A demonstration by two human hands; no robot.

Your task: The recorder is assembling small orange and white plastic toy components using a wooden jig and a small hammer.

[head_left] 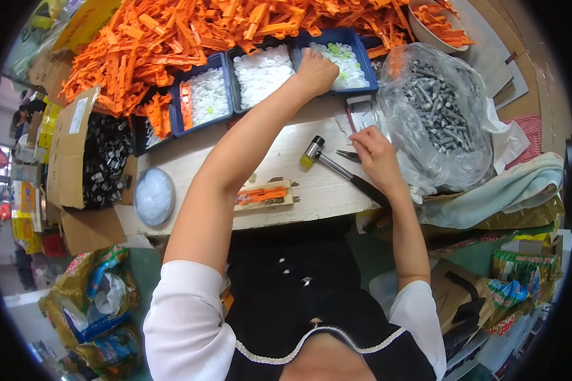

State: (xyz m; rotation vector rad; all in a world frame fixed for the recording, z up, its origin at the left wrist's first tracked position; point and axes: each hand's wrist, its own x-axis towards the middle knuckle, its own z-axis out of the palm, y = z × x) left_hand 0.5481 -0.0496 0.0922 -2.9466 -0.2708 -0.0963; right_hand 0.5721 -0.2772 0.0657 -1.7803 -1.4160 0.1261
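Observation:
My left hand (316, 71) reaches far forward into a blue bin (356, 47) of small white and pale green round parts, fingers curled down among them; whether it grips one is hidden. My right hand (374, 152) rests on the pale worktable (311, 190) by the edge of a clear plastic bag of grey metal pins (435, 105), fingers closed near small pliers (349, 154). A small mallet (314, 152) with a yellow and a black face lies between the hands. A wooden jig holding an orange plastic piece (264, 195) lies near the table's front edge.
Two more blue bins of white parts (260, 73) (206, 95) stand left of the first. A large heap of orange plastic pieces (171, 38) fills the back. A cardboard box of black parts (105, 159) and a round clear lid (154, 197) lie at left; cloths at right.

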